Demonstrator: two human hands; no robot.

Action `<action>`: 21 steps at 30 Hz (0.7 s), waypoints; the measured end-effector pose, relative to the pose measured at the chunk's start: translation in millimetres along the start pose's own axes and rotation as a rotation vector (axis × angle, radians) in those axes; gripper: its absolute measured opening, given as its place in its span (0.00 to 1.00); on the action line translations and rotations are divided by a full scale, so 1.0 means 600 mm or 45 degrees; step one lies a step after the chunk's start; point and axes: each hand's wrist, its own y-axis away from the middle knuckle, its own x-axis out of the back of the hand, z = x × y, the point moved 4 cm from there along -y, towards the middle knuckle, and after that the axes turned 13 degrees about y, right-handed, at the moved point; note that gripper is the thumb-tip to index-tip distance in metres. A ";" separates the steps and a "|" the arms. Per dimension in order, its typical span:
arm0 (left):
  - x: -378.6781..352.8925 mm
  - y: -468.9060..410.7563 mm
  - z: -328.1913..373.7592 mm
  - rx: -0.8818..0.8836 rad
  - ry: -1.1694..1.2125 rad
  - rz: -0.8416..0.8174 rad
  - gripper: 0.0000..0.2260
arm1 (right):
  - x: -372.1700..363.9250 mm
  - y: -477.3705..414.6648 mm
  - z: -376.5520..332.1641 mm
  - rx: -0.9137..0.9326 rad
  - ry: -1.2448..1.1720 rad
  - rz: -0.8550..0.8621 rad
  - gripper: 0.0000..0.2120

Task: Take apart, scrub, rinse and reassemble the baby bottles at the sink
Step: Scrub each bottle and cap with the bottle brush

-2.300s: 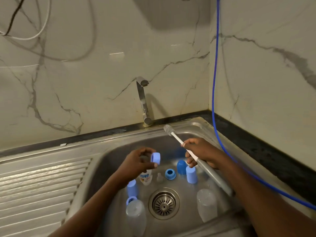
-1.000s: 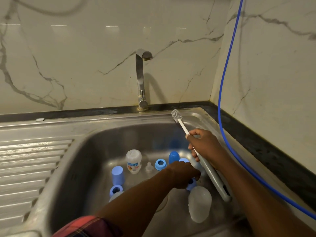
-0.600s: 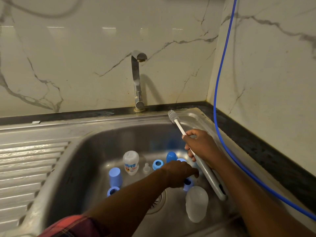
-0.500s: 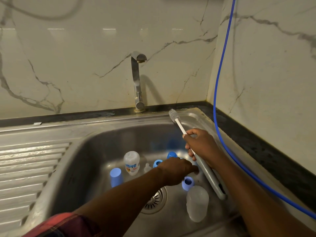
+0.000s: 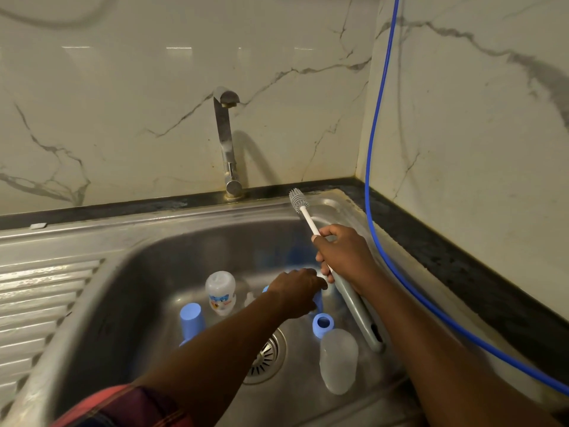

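The brush [image 5: 358, 315] is clasped in the right hand [image 5: 345, 257]; the blue cap [image 5: 318, 300] could be toppled by the left hand [image 5: 295, 291], whose grip cannot be told.

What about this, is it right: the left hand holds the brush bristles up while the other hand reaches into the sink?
No. The right hand holds the brush, bristles up; the left hand reaches into the sink. The head view shows it.

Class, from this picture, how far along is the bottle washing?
Done: clear bottle lies in the sink, blue ring and blue cap off. In hand: right hand grips the brush; left hand reaches to a blue piece. Left: scrubbing, rinsing (tap not running), reassembly.
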 end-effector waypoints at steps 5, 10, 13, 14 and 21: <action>0.021 0.008 0.004 -0.008 0.110 0.127 0.14 | -0.001 -0.004 0.000 0.037 0.036 0.021 0.04; 0.107 0.064 -0.042 0.142 0.382 0.423 0.17 | -0.003 -0.005 -0.012 0.161 0.026 0.021 0.08; 0.171 0.133 -0.088 0.276 0.796 0.705 0.14 | -0.010 -0.003 -0.023 0.252 0.070 -0.004 0.09; 0.191 0.159 -0.104 0.340 1.103 0.819 0.13 | -0.013 0.000 -0.029 0.301 0.112 0.000 0.10; 0.230 0.289 -0.170 0.350 2.624 1.418 0.13 | -0.060 0.044 -0.071 0.586 0.336 -0.226 0.15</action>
